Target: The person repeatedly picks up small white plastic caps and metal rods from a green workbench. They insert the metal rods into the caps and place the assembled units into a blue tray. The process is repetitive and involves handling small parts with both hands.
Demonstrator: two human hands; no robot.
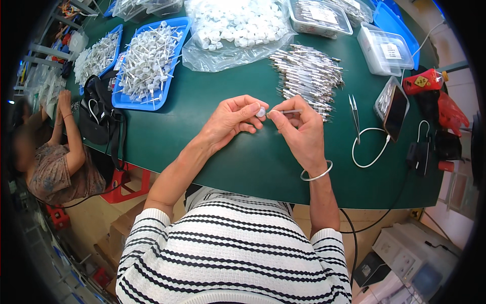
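Between thumb and fingers, my left hand (230, 119) pinches a small white cap (260, 112). My right hand (302, 129) grips a thin metal rod (289, 111), its inner end close to the cap; whether the two touch is hard to make out. Both hands are raised over the green table (238, 172), near its front edge. Just beyond my right hand lies a heap of thin metal rods (309, 76). Farther back, a clear plastic bag (238, 30) holds many white caps like the one in my left hand.
A blue tray (161, 101) of white-capped rods stands at the left, beside a black bag (96, 119). Tweezers (355, 117), a phone (396, 114) with a white cable and a clear box (385, 50) lie at the right. A co-worker (55, 157) sits far left.
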